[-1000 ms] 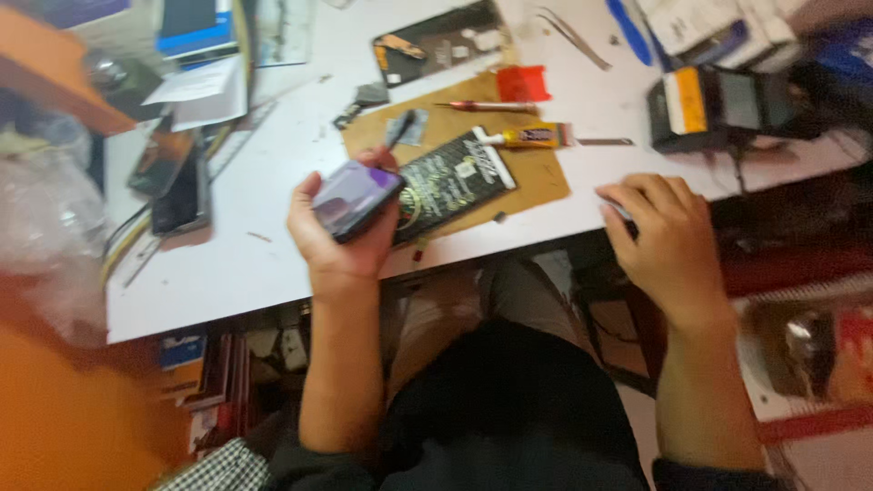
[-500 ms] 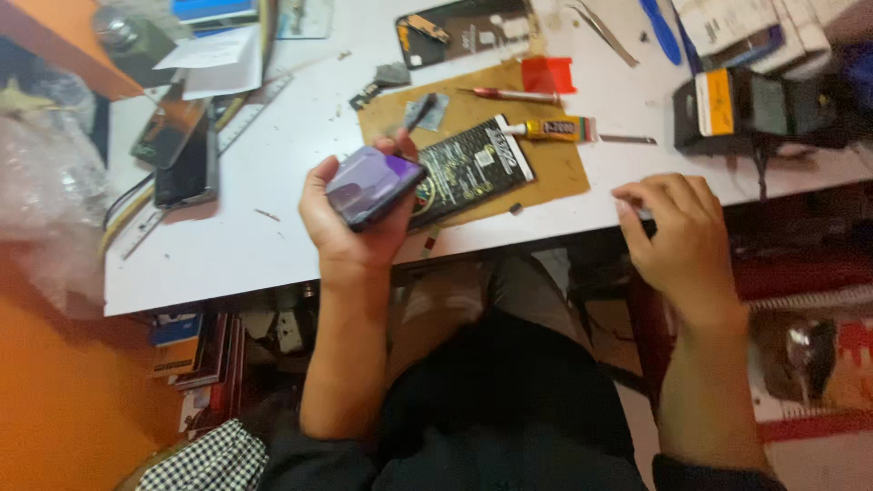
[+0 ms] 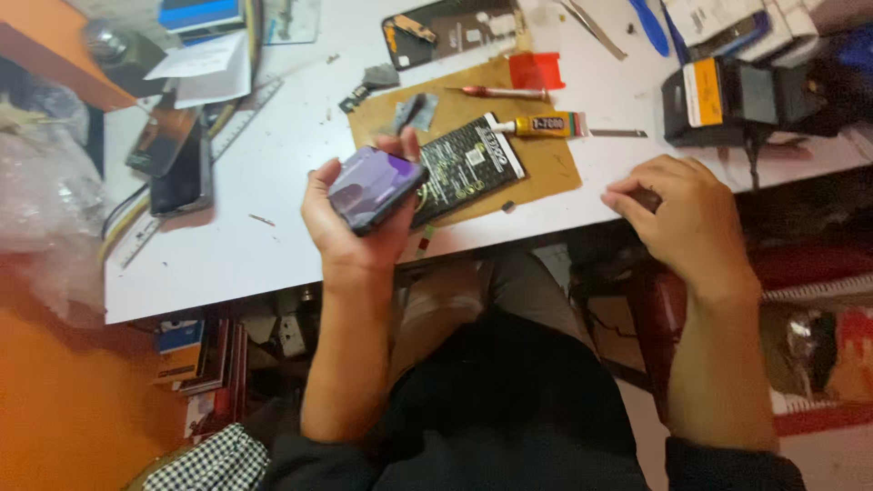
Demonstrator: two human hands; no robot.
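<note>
1. Over the near edge of the white table [image 3: 273, 245], the left hand [image 3: 359, 227] is raised with its palm up and its fingers curled round a phone [image 3: 375, 188]; the grip is snug, thumb at one long edge and fingertips at the other, and the dark purple-tinted face of the phone points up.
2. At 3 o'clock from that phone, well apart, the right hand [image 3: 680, 218] sits at the table's edge, fingers bent and pinched together on something small and dark; what it is I cannot tell, as the fingers hide most of it.
3. Just beside the phone at 2 o'clock, a black battery [image 3: 468, 166] lies flat on a brown mat [image 3: 546, 168].
4. At 1 o'clock from the battery, touching its corner, lies a glue tube [image 3: 546, 124], and above it, at 12 o'clock, a thin screwdriver [image 3: 503, 92] and a red square of film [image 3: 535, 70].
5. At 12 o'clock on the table, past the mat, lies an opened phone body [image 3: 455, 32].
6. At 9 o'clock from the held phone, well apart, two more phones [image 3: 177, 159] lie side by side, with a ruler [image 3: 241, 114] near them.
7. At 2 o'clock, far right, stands a black box with a yellow label [image 3: 727, 95].
</note>
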